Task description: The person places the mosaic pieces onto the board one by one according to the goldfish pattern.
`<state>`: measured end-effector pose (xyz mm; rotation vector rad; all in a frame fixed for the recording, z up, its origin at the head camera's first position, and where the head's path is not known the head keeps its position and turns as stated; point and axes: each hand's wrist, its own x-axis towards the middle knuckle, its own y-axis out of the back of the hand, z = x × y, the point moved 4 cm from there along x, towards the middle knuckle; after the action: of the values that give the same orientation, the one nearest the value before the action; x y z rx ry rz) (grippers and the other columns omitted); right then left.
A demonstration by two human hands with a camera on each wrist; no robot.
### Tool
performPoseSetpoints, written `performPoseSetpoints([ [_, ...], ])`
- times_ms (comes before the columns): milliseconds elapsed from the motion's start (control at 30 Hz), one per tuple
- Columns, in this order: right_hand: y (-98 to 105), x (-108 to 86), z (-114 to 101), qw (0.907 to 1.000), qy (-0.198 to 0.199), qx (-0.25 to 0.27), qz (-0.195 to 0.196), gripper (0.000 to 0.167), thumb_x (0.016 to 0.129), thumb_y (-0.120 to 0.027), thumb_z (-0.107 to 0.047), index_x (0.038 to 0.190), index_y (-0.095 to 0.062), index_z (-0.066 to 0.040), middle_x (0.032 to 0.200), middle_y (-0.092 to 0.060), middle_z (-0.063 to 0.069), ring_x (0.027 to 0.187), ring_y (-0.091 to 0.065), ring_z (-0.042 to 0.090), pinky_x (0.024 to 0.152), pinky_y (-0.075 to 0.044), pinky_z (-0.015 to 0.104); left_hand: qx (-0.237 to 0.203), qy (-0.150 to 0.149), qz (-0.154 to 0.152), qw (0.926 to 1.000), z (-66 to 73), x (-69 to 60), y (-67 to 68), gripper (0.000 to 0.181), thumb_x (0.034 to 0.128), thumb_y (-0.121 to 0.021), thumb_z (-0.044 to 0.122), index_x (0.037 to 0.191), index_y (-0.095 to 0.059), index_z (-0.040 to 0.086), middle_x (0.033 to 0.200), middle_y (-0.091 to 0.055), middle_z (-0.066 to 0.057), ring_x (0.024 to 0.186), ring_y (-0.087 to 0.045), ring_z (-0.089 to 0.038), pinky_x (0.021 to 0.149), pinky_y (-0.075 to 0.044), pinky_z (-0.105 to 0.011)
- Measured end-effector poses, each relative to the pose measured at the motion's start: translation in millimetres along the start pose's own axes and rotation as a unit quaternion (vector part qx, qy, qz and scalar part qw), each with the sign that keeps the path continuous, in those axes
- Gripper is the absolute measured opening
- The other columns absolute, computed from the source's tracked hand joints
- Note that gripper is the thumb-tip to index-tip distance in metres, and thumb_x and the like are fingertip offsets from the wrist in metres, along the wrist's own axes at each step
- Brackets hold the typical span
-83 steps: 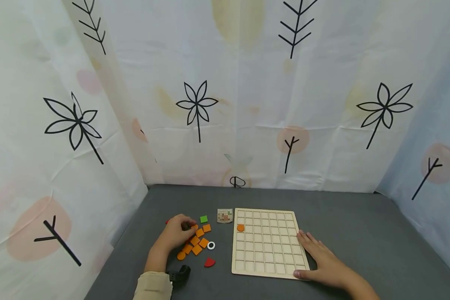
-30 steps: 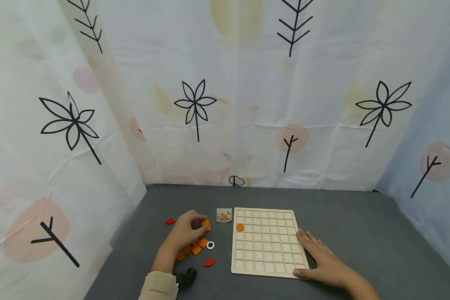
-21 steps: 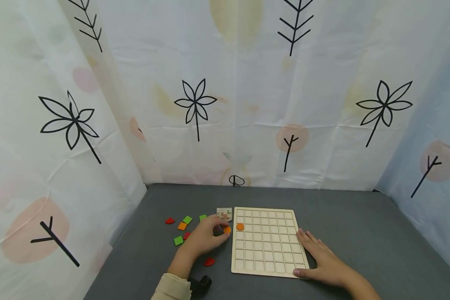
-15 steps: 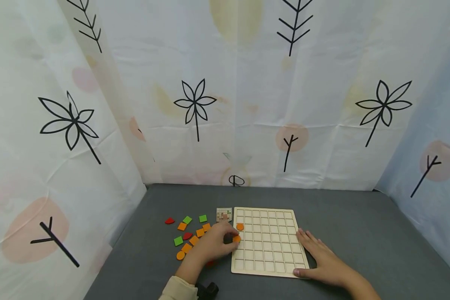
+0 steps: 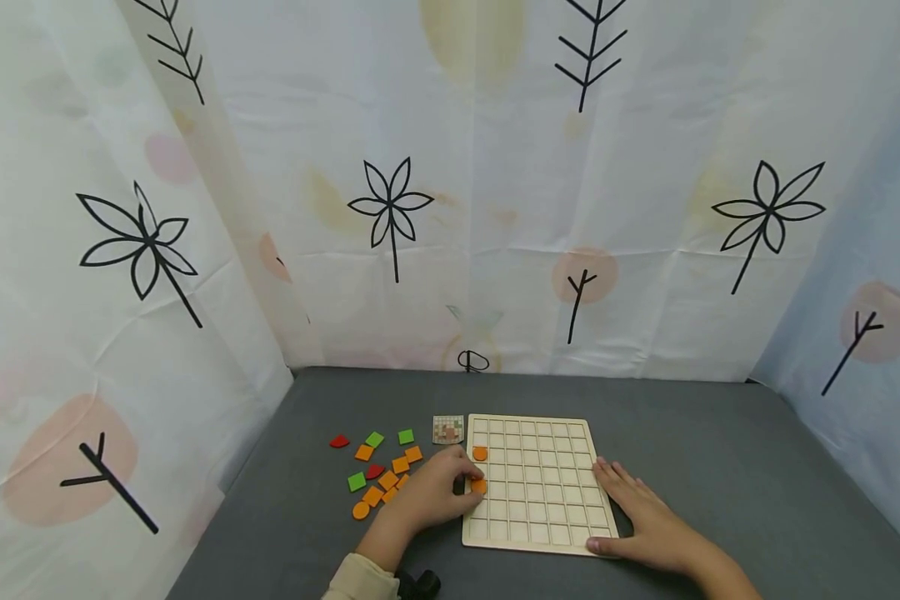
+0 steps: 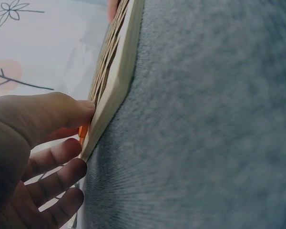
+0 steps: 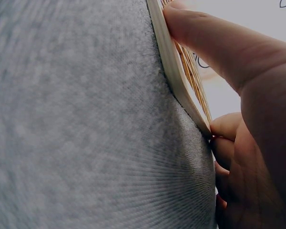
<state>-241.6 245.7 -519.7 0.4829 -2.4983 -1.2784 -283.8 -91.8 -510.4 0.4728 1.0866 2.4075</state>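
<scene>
A pale wooden grid board (image 5: 532,500) lies on the grey table. My left hand (image 5: 437,490) is over its left edge, pinching an orange tile (image 5: 479,486) between thumb and forefinger at a left-column cell. In the left wrist view the orange tile (image 6: 83,130) shows between thumb and forefinger, against the board's upper side; its outline is partly hidden. One orange round tile (image 5: 480,453) sits in a cell farther up that column. My right hand (image 5: 648,521) rests at the board's right edge, fingers spread along it, thumb (image 7: 200,28) on the near corner.
Left of the board lie several orange square tiles (image 5: 387,481), an orange round tile (image 5: 361,510), green squares (image 5: 356,482) and red rounded pieces (image 5: 339,442). A small printed grid card (image 5: 447,429) lies by the board's far left corner. Patterned curtains (image 5: 525,183) surround the table.
My left hand has carried the orange tile from the loose pieces rightward onto the board's left column. It now covers the white ring and the nearest red piece. The right hand stays put.
</scene>
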Motion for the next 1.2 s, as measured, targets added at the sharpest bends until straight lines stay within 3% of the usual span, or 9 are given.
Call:
performPoseSetpoints([
  [433, 0.0, 0.5, 0.7, 0.9998, -0.003, 0.008, -0.015, 0.109, 0.085, -0.082, -0.058, 0.166, -0.034, -0.004, 0.172, -0.032, 0.021, 0.139, 0.01, -0.03, 0.102, 0.012, -0.006, -0.024, 0.004, -0.006, 0.9997, -1.7, -1.9, -1.5, 0.027, 0.0966, -0.08, 0.023, 0.121, -0.08, 0.013, 0.103, -0.061, 0.003, 0.083, -0.056, -0.008, 0.074, -0.047, -0.019],
  [567, -0.4, 0.0, 1.6, 0.9999, -0.003, 0.005, -0.013, 0.108, 0.086, -0.082, -0.058, 0.167, -0.034, -0.006, 0.172, -0.032, 0.02, 0.163, -0.003, 0.006, 0.102, 0.011, -0.005, -0.02, 0.002, -0.004, 0.9998, -2.2, -1.1, -0.9, 0.027, 0.0956, -0.081, 0.023, 0.121, -0.08, 0.013, 0.103, -0.061, 0.004, 0.084, -0.055, -0.008, 0.074, -0.047, -0.019],
  [633, -1.1, -0.5, 2.1, 0.9999, -0.006, 0.006, -0.009, 0.108, 0.086, -0.082, -0.059, 0.167, -0.034, -0.007, 0.173, -0.033, 0.018, 0.165, -0.013, 0.016, 0.104, 0.011, -0.005, -0.024, 0.002, -0.003, 0.9997, -2.3, -1.2, -0.6, 0.028, 0.0953, -0.081, 0.023, 0.121, -0.08, 0.013, 0.103, -0.061, 0.004, 0.084, -0.055, -0.008, 0.075, -0.047, -0.02],
  [700, -1.9, -1.1, 2.1, 1.0, -0.003, 0.007, -0.005, 0.107, 0.086, -0.082, -0.06, 0.166, -0.035, -0.007, 0.172, -0.034, 0.017, 0.165, -0.01, 0.011, 0.105, 0.01, -0.005, -0.029, 0.001, -0.004, 0.9996, -2.5, -1.7, -0.6, 0.028, 0.0954, -0.081, 0.023, 0.121, -0.08, 0.013, 0.103, -0.062, 0.003, 0.084, -0.055, -0.008, 0.075, -0.047, -0.02],
  [800, -2.9, -2.0, 1.9, 0.9999, 0.002, 0.011, 0.004, 0.107, 0.085, -0.081, -0.061, 0.166, -0.036, -0.007, 0.172, -0.035, 0.016, 0.153, 0.001, -0.017, 0.108, 0.01, -0.004, -0.035, 0.001, -0.005, 0.9994, -2.4, -2.2, -0.6, 0.028, 0.0959, -0.081, 0.023, 0.122, -0.08, 0.013, 0.104, -0.062, 0.002, 0.085, -0.055, -0.009, 0.075, -0.047, -0.02],
  [867, -2.3, -2.1, 1.4, 0.9999, 0.011, 0.008, 0.009, 0.106, 0.086, -0.081, -0.06, 0.165, -0.037, -0.005, 0.171, -0.035, 0.018, 0.147, 0.004, -0.025, 0.108, 0.01, -0.004, -0.035, -0.003, -0.005, 0.9994, -2.2, -2.2, -0.5, 0.027, 0.0959, -0.081, 0.023, 0.121, -0.08, 0.013, 0.103, -0.062, 0.002, 0.085, -0.055, -0.009, 0.076, -0.047, -0.02],
  [1200, -0.8, -1.6, 0.9, 0.9999, 0.012, 0.011, 0.002, 0.107, 0.085, -0.083, -0.058, 0.165, -0.036, -0.003, 0.171, -0.034, 0.021, 0.136, 0.011, -0.035, 0.106, 0.011, -0.005, -0.035, -0.003, -0.008, 0.9993, -2.9, -1.2, -0.6, 0.029, 0.0946, -0.082, 0.024, 0.121, -0.08, 0.012, 0.104, -0.063, 0.003, 0.085, -0.055, -0.007, 0.075, -0.048, -0.02],
])
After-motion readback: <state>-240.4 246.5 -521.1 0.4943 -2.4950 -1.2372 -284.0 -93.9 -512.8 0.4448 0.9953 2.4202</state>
